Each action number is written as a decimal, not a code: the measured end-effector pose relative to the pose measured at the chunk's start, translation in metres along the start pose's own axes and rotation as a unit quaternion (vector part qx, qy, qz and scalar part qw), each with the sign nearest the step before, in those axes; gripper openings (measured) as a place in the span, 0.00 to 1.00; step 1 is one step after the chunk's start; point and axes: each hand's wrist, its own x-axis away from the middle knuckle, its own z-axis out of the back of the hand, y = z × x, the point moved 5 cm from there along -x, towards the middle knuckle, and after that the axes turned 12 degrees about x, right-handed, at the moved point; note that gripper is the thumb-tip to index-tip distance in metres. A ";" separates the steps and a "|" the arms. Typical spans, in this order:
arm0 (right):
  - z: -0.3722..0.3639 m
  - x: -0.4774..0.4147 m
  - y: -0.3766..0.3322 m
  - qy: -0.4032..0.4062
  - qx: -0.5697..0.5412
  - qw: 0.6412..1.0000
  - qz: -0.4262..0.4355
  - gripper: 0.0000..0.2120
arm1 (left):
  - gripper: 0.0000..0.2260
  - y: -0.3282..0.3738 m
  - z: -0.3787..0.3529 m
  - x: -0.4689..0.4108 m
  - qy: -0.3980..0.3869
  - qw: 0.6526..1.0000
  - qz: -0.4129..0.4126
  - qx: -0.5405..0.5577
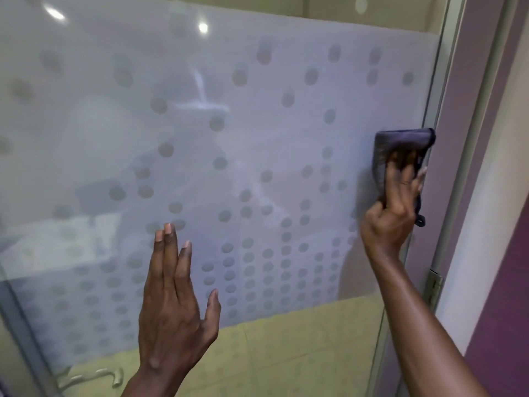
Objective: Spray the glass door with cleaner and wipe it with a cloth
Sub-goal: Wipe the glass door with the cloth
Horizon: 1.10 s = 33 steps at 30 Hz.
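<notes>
Head view, frosted dotted glass door (pixel 229 138), folded grey cloth (pixel 400 141) under right hand (pixel 392 213)

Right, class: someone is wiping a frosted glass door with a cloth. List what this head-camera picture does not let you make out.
- Spray cleaner: no bottle in the head view; it lies outside the frame.
- Room behind the glass door: blurred to vague shapes by the frosted, dotted film.
- Cloth: partly covered by the right hand.
- Contact of the left hand with the glass: cannot tell, only its back shows.
- Handle: blurred near the bottom edge.
</notes>
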 end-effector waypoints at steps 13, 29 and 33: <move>-0.004 0.136 -0.087 -0.035 -0.153 0.978 -0.140 0.38 | 0.46 -0.095 0.080 0.025 0.021 0.998 0.028 -0.052; -0.002 0.304 -0.347 -0.209 -0.183 0.921 0.275 0.26 | 0.48 -0.148 0.112 0.048 -0.008 0.999 0.033 -0.038; -0.002 0.311 -0.338 -0.239 -0.153 0.900 0.331 0.27 | 0.44 -0.149 0.114 0.058 -0.007 0.998 0.062 -0.016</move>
